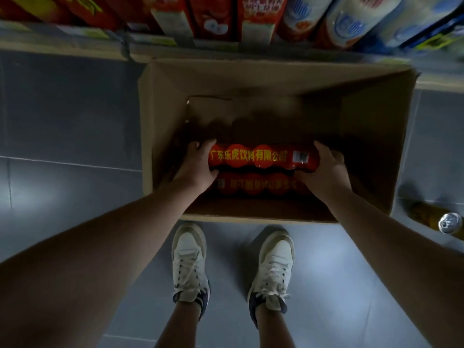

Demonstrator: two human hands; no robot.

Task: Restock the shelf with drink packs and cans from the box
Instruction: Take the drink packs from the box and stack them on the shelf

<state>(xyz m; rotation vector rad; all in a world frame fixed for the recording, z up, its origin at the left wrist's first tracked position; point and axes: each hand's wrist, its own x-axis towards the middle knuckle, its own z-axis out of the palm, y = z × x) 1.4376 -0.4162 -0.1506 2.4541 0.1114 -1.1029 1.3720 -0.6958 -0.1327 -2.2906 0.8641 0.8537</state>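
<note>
I have my left hand (pixel 198 163) and right hand (pixel 324 169) clamped on the two ends of the top red drink pack (pixel 258 156), low inside the cardboard box (pixel 163 116); I judge the lift should go straight up, level, squeezing inward evenly so the shrink-wrap doesn't sag. I count two red packs, the second pack (pixel 256 184) directly beneath; one loose can (pixel 450 223) stands on the floor at right.

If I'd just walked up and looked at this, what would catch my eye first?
Probably the bright red drink pack with yellow lettering, gripped at its ends by the left hand and right hand inside the open box. Next, the white sneakers just below it on the grey floor.
</note>
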